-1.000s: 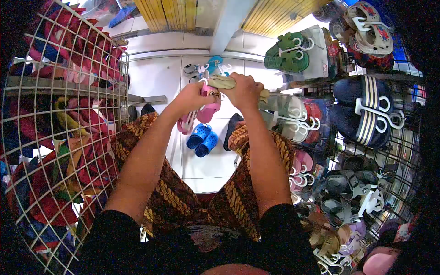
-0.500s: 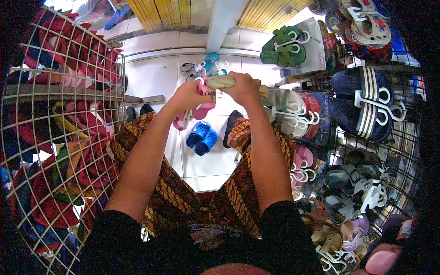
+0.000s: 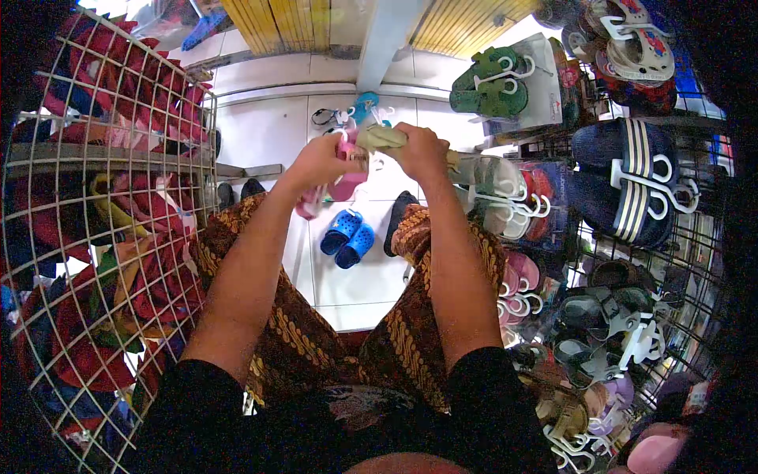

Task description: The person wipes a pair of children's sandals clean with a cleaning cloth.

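My left hand (image 3: 320,160) grips a pair of small pink sandals (image 3: 345,187) on a white hanger, which dangle below my fingers. My right hand (image 3: 421,150) is closed around an olive-tan sandal (image 3: 377,137), held against the pink pair at chest height. Both hands meet in front of me above the white tiled floor (image 3: 268,130). A blue pair of clogs (image 3: 347,238) lies on the floor below my hands, next to a dark shoe (image 3: 399,217).
A wire rack (image 3: 110,237) with red and mixed footwear stands at the left. At the right a wire display (image 3: 679,261) holds hung sandals: green (image 3: 491,87), navy striped (image 3: 632,186), grey, pink. More small sandals (image 3: 355,110) lie on the floor ahead.
Both hands with the sandals have risen slightly and shifted a little left; the pink pair swings closer under my left hand. The grip looks unchanged.
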The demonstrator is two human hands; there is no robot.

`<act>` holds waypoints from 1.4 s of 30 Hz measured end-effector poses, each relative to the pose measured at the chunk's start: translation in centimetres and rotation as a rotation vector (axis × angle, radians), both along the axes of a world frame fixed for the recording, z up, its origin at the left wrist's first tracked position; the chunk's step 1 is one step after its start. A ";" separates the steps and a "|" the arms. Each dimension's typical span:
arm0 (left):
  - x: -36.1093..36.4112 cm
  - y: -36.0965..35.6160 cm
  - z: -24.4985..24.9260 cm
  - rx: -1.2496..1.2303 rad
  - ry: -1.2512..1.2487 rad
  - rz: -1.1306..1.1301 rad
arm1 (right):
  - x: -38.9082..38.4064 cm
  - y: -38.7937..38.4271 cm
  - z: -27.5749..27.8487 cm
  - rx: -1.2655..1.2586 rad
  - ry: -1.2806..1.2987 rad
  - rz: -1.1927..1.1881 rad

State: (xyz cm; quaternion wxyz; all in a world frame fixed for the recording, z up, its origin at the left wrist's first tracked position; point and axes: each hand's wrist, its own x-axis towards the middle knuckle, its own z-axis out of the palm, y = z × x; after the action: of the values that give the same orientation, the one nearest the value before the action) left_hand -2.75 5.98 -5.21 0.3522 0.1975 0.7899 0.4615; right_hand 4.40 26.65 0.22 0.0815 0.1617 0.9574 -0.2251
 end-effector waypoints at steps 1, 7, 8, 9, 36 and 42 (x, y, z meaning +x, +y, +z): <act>0.2 0.0 0.6 -0.037 0.018 -0.041 | 0.3 -0.2 0.1 0.037 -0.004 0.042; 0.5 0.0 1.4 -0.039 0.021 -0.012 | 0.4 -0.9 -1.5 0.104 0.108 0.011; 0.4 0.1 1.5 -0.005 0.015 0.009 | 0.1 -0.9 -1.8 0.071 0.121 -0.039; 0.4 0.2 1.6 0.030 0.010 0.030 | 0.0 -0.9 -2.1 0.040 0.134 -0.090; -0.4 0.7 1.5 0.720 -0.947 0.377 | -1.0 -0.1 -0.6 -0.576 -0.086 -0.465; 0.0 1.4 4.1 0.670 -0.767 0.463 | -1.2 -0.3 -2.6 -0.669 -0.066 -0.351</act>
State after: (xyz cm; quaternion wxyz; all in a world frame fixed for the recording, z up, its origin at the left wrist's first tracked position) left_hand -2.78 7.33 -1.14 0.4219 -0.0622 0.4380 0.7914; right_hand 3.23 26.37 -2.39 0.1207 0.2949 0.7856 -0.5304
